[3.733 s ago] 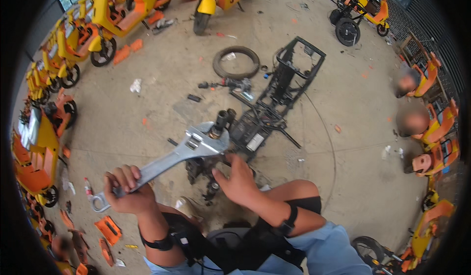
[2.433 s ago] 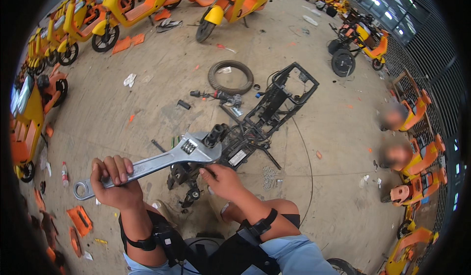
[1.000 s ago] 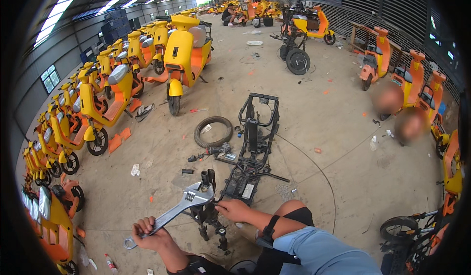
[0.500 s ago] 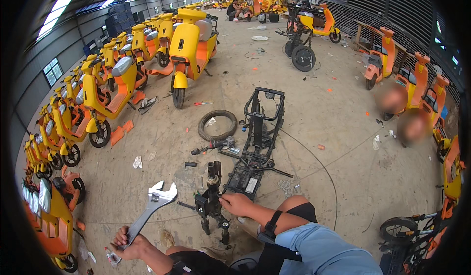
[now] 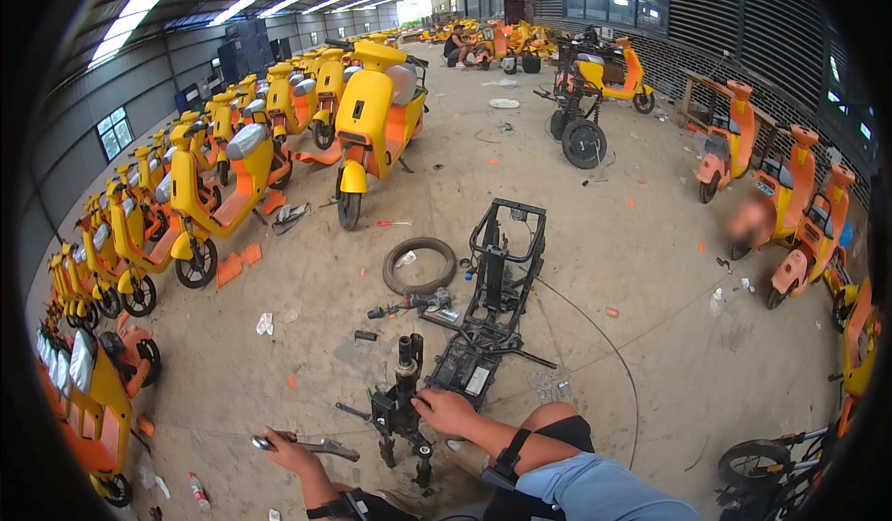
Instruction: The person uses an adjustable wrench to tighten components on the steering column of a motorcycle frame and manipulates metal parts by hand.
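My left hand [image 5: 294,456] is closed round an adjustable wrench [image 5: 332,449], held low and to the left, its length lying roughly level across the view. One end sticks out to the right, toward a black scooter front fork [image 5: 398,400] but apart from it. The fork stands upright on the floor before me, its bare steering tube pointing up. My right hand [image 5: 448,411] grips its right side; the fingertips are partly hidden behind the fork. Just beyond lies a black scooter frame [image 5: 497,312].
A loose tyre [image 5: 419,266] and a power tool [image 5: 409,304] lie left of the frame. Rows of yellow scooters [image 5: 367,112] fill the left; orange and yellow ones [image 5: 734,136] line the right wall. A long black cable [image 5: 618,358] curves over the floor. Another person [image 5: 456,45] crouches far back.
The wrench has swung down from raised to nearly level, and my left hand has moved right, nearer the fork. My right hand stays on the fork. The view has tilted up slightly.
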The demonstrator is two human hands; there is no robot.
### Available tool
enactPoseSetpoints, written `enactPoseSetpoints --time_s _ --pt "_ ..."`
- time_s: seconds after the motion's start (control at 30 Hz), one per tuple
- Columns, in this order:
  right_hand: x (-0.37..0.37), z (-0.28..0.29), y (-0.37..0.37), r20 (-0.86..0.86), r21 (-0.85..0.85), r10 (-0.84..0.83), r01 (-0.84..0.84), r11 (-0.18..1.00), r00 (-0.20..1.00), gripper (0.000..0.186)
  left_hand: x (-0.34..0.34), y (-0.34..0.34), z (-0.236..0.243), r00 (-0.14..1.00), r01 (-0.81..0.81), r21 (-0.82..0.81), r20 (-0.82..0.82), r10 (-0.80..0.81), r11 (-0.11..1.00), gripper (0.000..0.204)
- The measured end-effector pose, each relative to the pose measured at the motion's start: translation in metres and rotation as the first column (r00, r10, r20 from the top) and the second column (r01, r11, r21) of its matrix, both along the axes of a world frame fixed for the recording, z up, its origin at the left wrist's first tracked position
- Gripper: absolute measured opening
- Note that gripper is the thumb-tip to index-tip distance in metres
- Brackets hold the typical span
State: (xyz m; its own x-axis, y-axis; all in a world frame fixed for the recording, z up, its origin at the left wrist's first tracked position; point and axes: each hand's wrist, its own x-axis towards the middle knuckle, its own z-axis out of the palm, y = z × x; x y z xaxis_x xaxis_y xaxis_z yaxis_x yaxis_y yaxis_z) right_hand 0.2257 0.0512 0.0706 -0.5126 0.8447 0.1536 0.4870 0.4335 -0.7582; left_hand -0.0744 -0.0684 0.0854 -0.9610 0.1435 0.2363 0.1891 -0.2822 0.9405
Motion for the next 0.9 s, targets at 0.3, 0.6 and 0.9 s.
enactPoseSetpoints --time_s 0.3,0.6,0.9 --pt "-0.013 0.016 -0.004 0.055 -0.267 -0.166 0.175 0.948 0.985 0.061 0.01 0.011 -0.018 0.981 0.181 0.066 0.063 -0.185 0.981 0.031" --pt "-0.024 -0.036 0.016 -0.235 -0.369 -0.108 0.014 0.929 0.966 0.06 0.021 0.026 -0.016 0.976 0.202 -0.056 0.096 -0.196 0.978 0.03" --pt "-0.018 -0.031 0.015 -0.175 -0.334 -0.152 0.086 0.939 0.973 0.061 0.019 0.028 -0.02 0.968 0.235 0.02 0.09 -0.236 0.972 0.029"
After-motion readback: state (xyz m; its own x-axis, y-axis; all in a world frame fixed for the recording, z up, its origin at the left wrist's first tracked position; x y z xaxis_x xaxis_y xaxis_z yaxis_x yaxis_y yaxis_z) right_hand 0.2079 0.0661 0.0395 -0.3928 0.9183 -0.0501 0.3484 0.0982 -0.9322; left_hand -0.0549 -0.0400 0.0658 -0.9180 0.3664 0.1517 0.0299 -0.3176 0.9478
